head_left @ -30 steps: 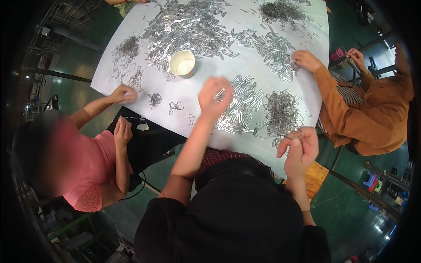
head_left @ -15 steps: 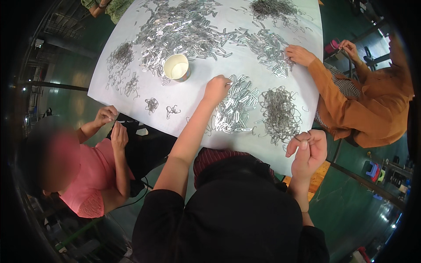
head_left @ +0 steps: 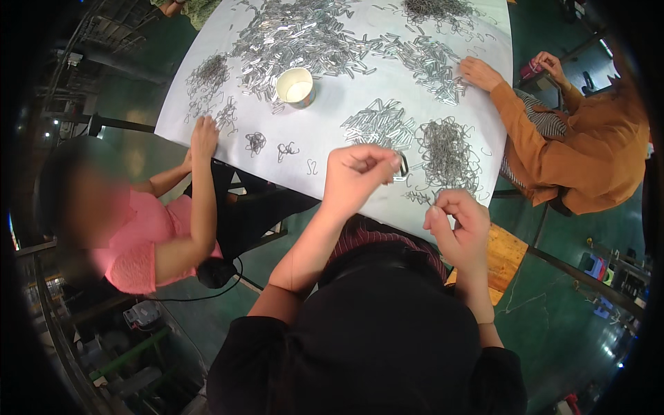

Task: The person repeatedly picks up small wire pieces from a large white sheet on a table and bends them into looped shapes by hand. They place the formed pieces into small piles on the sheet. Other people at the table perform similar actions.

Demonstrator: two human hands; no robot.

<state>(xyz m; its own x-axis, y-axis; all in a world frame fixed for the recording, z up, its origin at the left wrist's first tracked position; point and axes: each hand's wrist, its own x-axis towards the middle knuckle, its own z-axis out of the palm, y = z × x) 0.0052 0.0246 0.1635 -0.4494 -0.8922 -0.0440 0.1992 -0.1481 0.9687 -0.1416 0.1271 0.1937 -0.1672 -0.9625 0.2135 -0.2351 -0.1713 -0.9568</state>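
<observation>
Above the table's near edge, my left hand (head_left: 356, 178) pinches a small oblong metal link (head_left: 404, 166) between thumb and fingertips. To its right, my right hand (head_left: 460, 225) is closed in a pinch at the tip of a thin wire hook (head_left: 436, 199), mostly hidden by the fingers. Just beyond my left hand lies a heap of shiny oblong metal links (head_left: 377, 124). Beyond my right hand spreads a tangled heap of grey bent wire hooks (head_left: 446, 155).
A white-topped table (head_left: 325, 128) carries a paper cup (head_left: 296, 88), a large link heap (head_left: 297, 41) and more hook piles (head_left: 207, 72). One co-worker in pink (head_left: 162, 235) sits left, another in orange-brown (head_left: 560, 145) right. A wooden stool (head_left: 505, 256) stands near my right arm.
My left hand has come back from the link heap toward me, now with a link in its fingers. My right hand has shifted left, closer to it. The pink-clad co-worker's hand now reaches the table.
</observation>
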